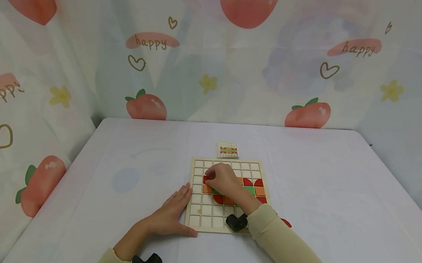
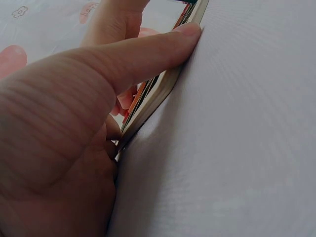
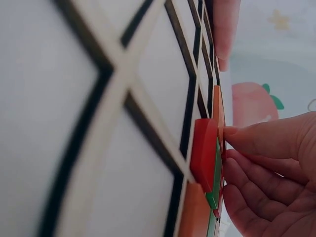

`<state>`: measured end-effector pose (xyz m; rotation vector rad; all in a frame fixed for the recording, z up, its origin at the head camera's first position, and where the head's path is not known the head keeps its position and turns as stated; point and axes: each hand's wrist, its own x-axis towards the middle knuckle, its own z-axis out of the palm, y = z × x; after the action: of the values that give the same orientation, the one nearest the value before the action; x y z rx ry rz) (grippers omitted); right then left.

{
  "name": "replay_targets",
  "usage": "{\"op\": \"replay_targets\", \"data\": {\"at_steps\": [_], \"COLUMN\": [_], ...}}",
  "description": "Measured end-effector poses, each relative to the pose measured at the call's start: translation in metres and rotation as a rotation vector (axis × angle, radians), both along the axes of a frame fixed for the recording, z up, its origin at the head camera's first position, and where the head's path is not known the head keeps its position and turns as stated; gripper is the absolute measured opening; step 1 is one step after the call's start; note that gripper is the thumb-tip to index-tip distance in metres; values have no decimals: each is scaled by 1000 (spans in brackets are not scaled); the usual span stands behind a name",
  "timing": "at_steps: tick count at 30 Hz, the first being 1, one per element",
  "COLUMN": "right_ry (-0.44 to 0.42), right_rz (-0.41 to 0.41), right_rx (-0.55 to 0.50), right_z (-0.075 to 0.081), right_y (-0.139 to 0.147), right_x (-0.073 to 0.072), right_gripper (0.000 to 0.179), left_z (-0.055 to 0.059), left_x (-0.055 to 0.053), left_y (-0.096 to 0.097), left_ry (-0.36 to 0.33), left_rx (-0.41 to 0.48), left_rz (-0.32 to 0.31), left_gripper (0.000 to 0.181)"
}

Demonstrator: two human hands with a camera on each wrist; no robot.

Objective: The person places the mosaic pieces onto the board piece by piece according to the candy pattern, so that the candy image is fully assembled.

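A wooden grid board lies on the table with red, orange and green pieces set in its squares. My right hand reaches over the board and pinches a red piece at the left end of the coloured pattern. Just below that piece sits an orange square. In the right wrist view, the thumb and fingers are close around the far pieces, partly hiding them. My left hand lies spread at the board's lower left corner, fingers along the left edge and thumb along the near edge.
A small pattern card stands on the white table just behind the board. Beside the board, a red piece shows partly behind the right sleeve. Printed cloth walls rise at the back and sides.
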<state>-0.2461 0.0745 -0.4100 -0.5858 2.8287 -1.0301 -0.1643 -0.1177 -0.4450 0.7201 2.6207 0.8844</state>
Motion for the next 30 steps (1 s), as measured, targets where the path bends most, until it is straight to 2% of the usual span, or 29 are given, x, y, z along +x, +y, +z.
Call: {"op": "replay_targets", "data": {"at_steps": [11,30], "right_ry": [-3,-10], "right_rz": [-30,-19], "right_rx": [-4,-35], "right_z": [4,17], "right_y": [2,43], "right_x": [3,31], "right_gripper": [20,21], "left_z": [-1,-2], "left_x": [0,1], "left_y": [1,1], "left_ry": [3,9], "left_rx": [4,4], "left_rz": [3,14], "left_gripper": [117,117]}}
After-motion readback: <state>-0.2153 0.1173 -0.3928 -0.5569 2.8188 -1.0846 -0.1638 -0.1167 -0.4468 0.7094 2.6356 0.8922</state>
